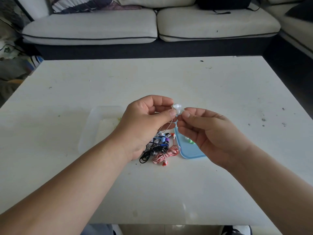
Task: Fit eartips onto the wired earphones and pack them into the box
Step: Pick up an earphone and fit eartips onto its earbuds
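Fingers of left hand (145,126) pinch a white earbud (176,107); right hand (210,133) fingers close on its tip, above the bench (220,92)

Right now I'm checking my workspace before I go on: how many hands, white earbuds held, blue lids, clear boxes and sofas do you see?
Hands: 2 (left hand, right hand)
White earbud, pinched between both hands: 1
Blue lid: 1
Clear box: 1
Sofa: 1
Total: 6
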A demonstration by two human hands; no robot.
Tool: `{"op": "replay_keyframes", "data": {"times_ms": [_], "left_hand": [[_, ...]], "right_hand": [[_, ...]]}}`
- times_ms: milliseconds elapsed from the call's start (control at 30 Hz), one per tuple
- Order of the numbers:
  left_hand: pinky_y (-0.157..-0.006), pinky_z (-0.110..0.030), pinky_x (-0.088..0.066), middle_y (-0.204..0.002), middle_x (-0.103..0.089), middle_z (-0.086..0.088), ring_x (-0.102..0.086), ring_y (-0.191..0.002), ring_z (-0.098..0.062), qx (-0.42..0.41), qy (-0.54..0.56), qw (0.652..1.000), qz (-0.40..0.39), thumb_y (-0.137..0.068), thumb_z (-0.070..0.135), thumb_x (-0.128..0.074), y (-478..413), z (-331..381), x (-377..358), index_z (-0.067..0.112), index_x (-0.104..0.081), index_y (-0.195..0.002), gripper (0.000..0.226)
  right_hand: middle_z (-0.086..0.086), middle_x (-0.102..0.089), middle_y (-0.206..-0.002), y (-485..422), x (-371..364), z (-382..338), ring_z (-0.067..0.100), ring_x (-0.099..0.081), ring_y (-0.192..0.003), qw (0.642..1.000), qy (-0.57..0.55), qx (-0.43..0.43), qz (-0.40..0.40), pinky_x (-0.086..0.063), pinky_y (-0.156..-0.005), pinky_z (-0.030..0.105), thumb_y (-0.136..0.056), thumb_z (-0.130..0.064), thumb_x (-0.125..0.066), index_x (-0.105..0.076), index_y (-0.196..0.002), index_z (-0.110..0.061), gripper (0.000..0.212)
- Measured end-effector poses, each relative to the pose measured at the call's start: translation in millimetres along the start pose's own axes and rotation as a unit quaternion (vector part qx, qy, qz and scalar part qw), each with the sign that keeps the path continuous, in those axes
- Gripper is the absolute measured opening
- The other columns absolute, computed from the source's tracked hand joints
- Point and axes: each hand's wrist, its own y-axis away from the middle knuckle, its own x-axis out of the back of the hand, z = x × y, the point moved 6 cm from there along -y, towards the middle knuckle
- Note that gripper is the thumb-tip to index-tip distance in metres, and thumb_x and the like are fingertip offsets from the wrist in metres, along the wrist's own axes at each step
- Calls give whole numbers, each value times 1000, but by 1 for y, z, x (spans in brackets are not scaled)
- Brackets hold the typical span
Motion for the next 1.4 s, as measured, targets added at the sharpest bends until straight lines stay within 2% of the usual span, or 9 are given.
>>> {"op": "replay_keyframes", "data": {"times_ms": [100, 267, 400, 600, 867, 1100, 1233, 1333, 1400], "left_hand": [[-85, -37, -63, -96, -78, -11, -77, -84, -22, -14, 2, 1000, 9, -88, -1, -76, 0, 1, 0, 10, -73, -105, 20], [-77, -29, -61, -90, -77, -6, -77, -80, -19, -33, -6, 999, 27, -89, 0, -77, 2, 3, 0, 10, -72, -104, 19], [-80, -32, -62, -95, -78, -13, -77, -82, -24, -43, -5, 998, 45, -89, 1, -78, 2, 2, 0, 8, -72, -104, 17], [-77, -28, -60, -94, -78, -13, -77, -82, -21, -60, -22, 995, 72, -89, 2, -78, 0, 2, 0, 12, -74, -100, 15], [-75, -25, -59, -96, -78, -13, -75, -80, -18, -57, -23, 996, 67, -91, -1, -74, -2, 1, 1, 12, -73, -102, 18], [-75, -27, -60, -90, -78, -6, -76, -78, -20, -44, -25, 997, 59, -91, -1, -74, -2, 3, 3, 11, -72, -109, 22], [-77, -29, -61, -94, -78, -10, -76, -79, -20, -46, -27, 996, 68, -91, 3, -75, -2, 4, 6, 12, -73, -108, 19], [-82, -37, -63, -92, -78, -8, -76, -78, -22, -43, -39, 996, 74, -89, 4, -78, -1, 7, 13, 13, -73, -108, 21], [-81, -36, -63, -89, -77, -5, -77, -79, -23, -40, -40, 995, 77, -89, 2, -77, 0, 12, 18, 13, -72, -108, 23]], "right_hand": [[14, -72, -81, 0, -2, 0, 19, -72, -73, 1000, 1, 5, -8, -62, -72, 25, -72, -8, -74, -75, -86, -1, 16], [15, -73, -80, 2, -3, -3, 21, -73, -72, 999, 3, 33, 7, -62, -69, 26, -70, -6, -75, -77, -81, -2, 11], [17, -73, -81, 3, -5, -2, 22, -73, -73, 998, 2, 53, 18, -61, -68, 25, -70, -7, -75, -72, -90, 3, 22], [16, -73, -81, 1, -7, 0, 20, -71, -73, 997, 5, 72, 30, -59, -69, 23, -90, 1, -68, -71, -94, 7, 8], [19, -73, -91, 2, -4, -1, 21, -69, -75, 997, 25, 69, 37, -58, -67, 26, -90, -2, -69, -72, -101, 6, 14], [17, -73, -86, 2, -3, -2, 23, -70, -73, 996, 11, 64, 55, -60, -67, 29, -95, -2, -64, -72, -96, 1, 8], [18, -74, -87, 2, -7, 0, 24, -69, -74, 997, 33, 64, 35, -61, -71, 31, -93, 0, -65, -73, -100, 4, 11], [16, -73, -87, 0, -11, 1, 24, -68, -73, 996, 50, 58, 36, -59, -71, 35, -94, 0, -64, -74, -103, 1, 14], [13, -74, -86, -3, -12, 4, 23, -68, -73, 993, 86, 59, 47, -59, -72, 38, -92, 5, -65, -73, -105, -2, 17]]}}
